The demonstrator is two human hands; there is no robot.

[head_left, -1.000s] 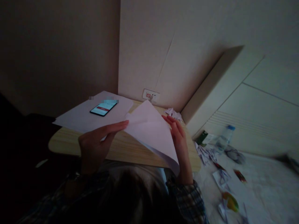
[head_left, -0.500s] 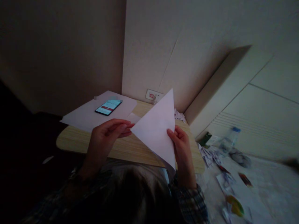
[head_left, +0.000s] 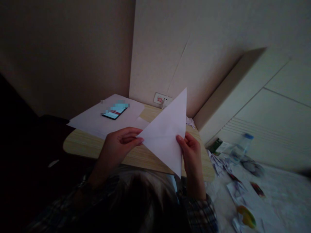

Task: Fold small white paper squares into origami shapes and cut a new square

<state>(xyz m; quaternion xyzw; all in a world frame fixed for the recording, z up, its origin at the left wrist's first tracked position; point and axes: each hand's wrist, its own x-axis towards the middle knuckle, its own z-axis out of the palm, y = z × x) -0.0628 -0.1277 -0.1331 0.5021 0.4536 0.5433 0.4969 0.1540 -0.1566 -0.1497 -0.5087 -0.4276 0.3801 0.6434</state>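
Observation:
A white sheet of paper [head_left: 165,129], folded into a triangle, is held up above the small wooden table [head_left: 82,144]. My left hand [head_left: 119,144] pinches its left corner between thumb and fingers. On the opposite side, my right hand [head_left: 190,147] grips the right edge, thumb on the front face and fingers behind. A faint crease line runs across the paper between the two hands. Behind my left hand lie flat white sheets [head_left: 85,118], with a lit phone [head_left: 115,111] on top of them.
A wall socket [head_left: 161,99] is behind the table. Folded paper pieces [head_left: 190,122] sit at the table's back right corner. To the right, a bed surface [head_left: 284,194] holds a plastic bottle [head_left: 243,147], a yellow-green object [head_left: 246,216] and paper scraps [head_left: 218,163].
My left thumb has come down onto the paper's left corner, and the lower flap has flattened. The whole view has shifted slightly.

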